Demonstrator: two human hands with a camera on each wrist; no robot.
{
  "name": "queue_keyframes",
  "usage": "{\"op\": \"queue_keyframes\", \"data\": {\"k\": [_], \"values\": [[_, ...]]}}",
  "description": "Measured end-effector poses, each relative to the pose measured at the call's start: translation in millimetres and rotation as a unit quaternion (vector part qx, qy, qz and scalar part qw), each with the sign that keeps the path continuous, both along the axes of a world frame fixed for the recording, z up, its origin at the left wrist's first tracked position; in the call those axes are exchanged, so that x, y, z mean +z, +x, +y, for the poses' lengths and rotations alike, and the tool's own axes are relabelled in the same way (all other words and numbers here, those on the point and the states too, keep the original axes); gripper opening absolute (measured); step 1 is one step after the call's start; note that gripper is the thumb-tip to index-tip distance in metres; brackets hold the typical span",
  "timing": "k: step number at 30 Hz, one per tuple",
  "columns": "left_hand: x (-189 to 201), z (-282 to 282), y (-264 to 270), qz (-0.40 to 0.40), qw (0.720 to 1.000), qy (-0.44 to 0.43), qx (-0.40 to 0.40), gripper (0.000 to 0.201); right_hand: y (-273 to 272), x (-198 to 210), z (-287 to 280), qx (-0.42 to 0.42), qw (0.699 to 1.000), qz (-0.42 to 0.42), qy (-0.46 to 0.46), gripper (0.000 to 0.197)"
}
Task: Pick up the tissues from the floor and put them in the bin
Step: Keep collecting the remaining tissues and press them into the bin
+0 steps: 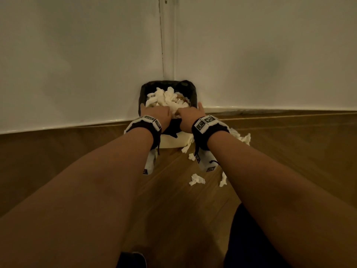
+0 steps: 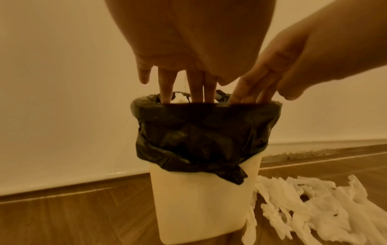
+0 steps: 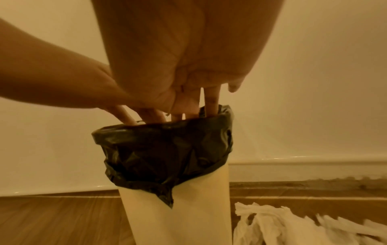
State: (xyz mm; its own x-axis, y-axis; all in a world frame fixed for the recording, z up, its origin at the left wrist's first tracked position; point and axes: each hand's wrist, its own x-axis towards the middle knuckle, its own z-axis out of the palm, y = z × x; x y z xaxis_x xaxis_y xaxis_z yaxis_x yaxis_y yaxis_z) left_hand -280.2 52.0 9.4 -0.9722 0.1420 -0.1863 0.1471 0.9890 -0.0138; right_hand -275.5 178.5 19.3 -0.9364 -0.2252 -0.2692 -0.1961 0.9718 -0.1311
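Observation:
A small cream bin (image 1: 173, 141) with a black liner (image 1: 190, 88) stands in the corner, heaped with white tissues (image 1: 170, 98). My left hand (image 1: 161, 113) and right hand (image 1: 188, 115) sit side by side over its near rim. Straight fingers (image 2: 196, 89) of the left hand dip into the bin (image 2: 201, 207); their tips are hidden behind the liner (image 2: 201, 132). The right hand's fingers (image 3: 211, 101) reach down into the bin (image 3: 178, 223) likewise. Neither hand visibly holds anything. More torn tissues (image 1: 242, 137) lie on the floor right of the bin, with scraps (image 1: 196, 179) nearer me.
White walls meet in a corner right behind the bin. The wooden floor (image 1: 77, 161) stretches left and right. A loose pile of tissues (image 2: 314, 207) (image 3: 282, 223) spreads to the right of the bin's base. My dark shoe (image 1: 131, 260) shows at the bottom edge.

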Motion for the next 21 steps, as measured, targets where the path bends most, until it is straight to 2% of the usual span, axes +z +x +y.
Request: {"op": "queue_keyframes", "data": {"k": [4, 6, 10, 12, 15, 18, 21], "values": [[21.0, -3.8, 2.7, 0.086, 0.996, 0.033, -0.010, 0.036, 21.4, 23.6, 17.6, -0.017, 0.999, 0.038, -0.030, 0.045], [34.7, 7.4, 9.5, 0.129, 0.991, 0.036, -0.027, 0.035, 32.3, 32.4, 29.4, -0.032, 0.997, 0.061, -0.044, 0.041], [49.5, 47.2, 40.7, 0.158, 0.984, 0.049, -0.072, 0.030, 57.0, 37.1, 59.5, -0.112, 0.984, 0.083, -0.114, 0.031], [38.5, 66.2, 60.0, 0.107, 0.985, 0.098, -0.096, 0.029, 70.2, 28.2, 78.7, -0.164, 0.972, 0.072, -0.155, 0.031], [5.5, 84.2, 87.0, -0.024, 0.986, 0.150, -0.070, 0.030, 91.6, 3.8, 110.8, -0.230, 0.957, 0.035, -0.172, 0.032], [-39.3, 89.0, 108.5, -0.119, 0.983, 0.132, -0.052, 0.032, 109.1, -24.4, 141.7, -0.287, 0.945, 0.004, -0.156, 0.034], [-80.9, 87.2, 119.9, -0.165, 0.980, 0.104, -0.047, 0.037, 124.1, -56.2, 167.0, -0.352, 0.927, -0.030, -0.128, 0.037]]}}
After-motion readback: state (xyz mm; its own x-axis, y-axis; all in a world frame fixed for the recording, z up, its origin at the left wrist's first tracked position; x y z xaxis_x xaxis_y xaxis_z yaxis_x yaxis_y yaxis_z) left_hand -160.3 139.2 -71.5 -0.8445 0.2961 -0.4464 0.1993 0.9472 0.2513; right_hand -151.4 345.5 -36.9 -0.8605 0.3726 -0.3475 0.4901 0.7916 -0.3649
